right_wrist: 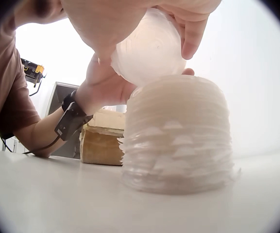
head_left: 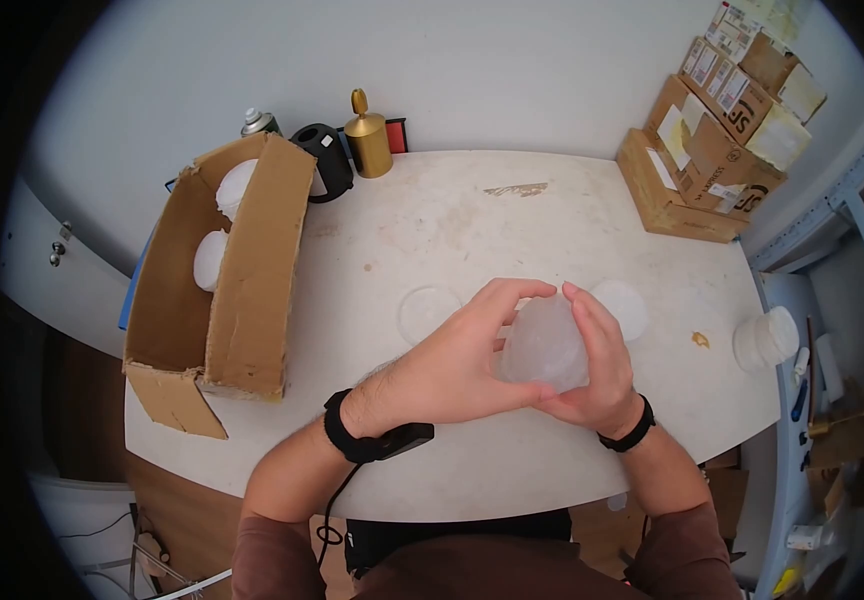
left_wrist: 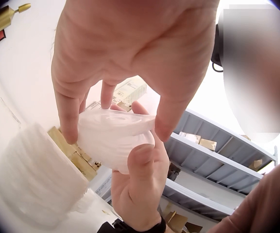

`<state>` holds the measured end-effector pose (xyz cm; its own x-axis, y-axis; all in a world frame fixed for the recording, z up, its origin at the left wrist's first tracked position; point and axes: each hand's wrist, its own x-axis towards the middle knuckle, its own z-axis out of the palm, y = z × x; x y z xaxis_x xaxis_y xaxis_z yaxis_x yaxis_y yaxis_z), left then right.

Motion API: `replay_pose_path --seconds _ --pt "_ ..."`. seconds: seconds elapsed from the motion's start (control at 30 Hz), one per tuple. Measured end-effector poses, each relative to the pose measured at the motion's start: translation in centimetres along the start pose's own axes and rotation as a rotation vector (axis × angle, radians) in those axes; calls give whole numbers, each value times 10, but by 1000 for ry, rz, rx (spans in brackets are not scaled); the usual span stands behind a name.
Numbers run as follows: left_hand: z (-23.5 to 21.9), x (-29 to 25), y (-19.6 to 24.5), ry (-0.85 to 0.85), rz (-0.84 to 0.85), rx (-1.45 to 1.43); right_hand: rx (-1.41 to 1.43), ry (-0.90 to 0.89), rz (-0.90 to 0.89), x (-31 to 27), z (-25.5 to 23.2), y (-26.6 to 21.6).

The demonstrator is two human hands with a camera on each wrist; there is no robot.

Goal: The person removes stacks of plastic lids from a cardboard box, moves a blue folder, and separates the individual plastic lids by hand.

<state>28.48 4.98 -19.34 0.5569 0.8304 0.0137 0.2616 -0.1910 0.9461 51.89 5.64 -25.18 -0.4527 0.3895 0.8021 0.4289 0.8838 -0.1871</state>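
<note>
Both hands hold a small bundle of round translucent plastic lids above the table. My left hand grips its left side, fingers over the far edge and thumb at the near edge. On the opposite side my right hand pinches the rim, its thumb lying along the face. Just beyond the right hand stands a tall stack of similar lids, which the held lids overlap in the right wrist view. A single flat clear lid lies on the table by the left hand's fingers.
An open cardboard box at the left holds white round stacks. Behind it stand a black holder and a gold canister. Parcels are piled at the back right. Another lid stack sits near the right edge.
</note>
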Motion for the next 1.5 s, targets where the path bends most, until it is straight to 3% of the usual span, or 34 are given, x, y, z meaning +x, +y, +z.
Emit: replay_pose_path --seconds 0.07,0.13,0.47,0.73,0.87,0.97,1.03,1.17,1.23,1.27,1.33,1.37,1.43,1.5 --pt "-2 1 -2 -14 -32 -58 4 12 4 1 0 0" --pt "-3 2 -6 -2 51 -211 8 24 8 2 0 0" --pt "-8 2 -1 48 25 -278 14 24 36 5 0 -1" --pt "0 0 -1 137 129 85 -9 -75 45 5 1 -2" --pt "-1 -1 -1 120 107 128 -93 -101 31 8 1 -4" --pt "0 1 -5 142 136 75 -123 -117 39 10 -2 -4" --pt "0 1 -1 131 70 -155 -112 -114 45 9 -3 -4" --pt "-6 -1 1 173 93 -250 -93 -25 77 9 -5 -5" --pt "-23 -1 4 402 172 70 -112 10 92 9 -7 -4" --pt "-31 -1 1 398 171 69 -127 9 97 9 -7 -2" --pt "-45 -2 -8 488 22 624 -143 8 102 7 -7 -1" --pt "-45 -2 -16 489 23 625 -141 -4 118 6 -6 0" --pt "-42 -1 -36 300 -190 804 -138 -15 128 7 -5 1" --pt "-36 1 -43 248 -239 824 -153 -16 139 7 -5 3"
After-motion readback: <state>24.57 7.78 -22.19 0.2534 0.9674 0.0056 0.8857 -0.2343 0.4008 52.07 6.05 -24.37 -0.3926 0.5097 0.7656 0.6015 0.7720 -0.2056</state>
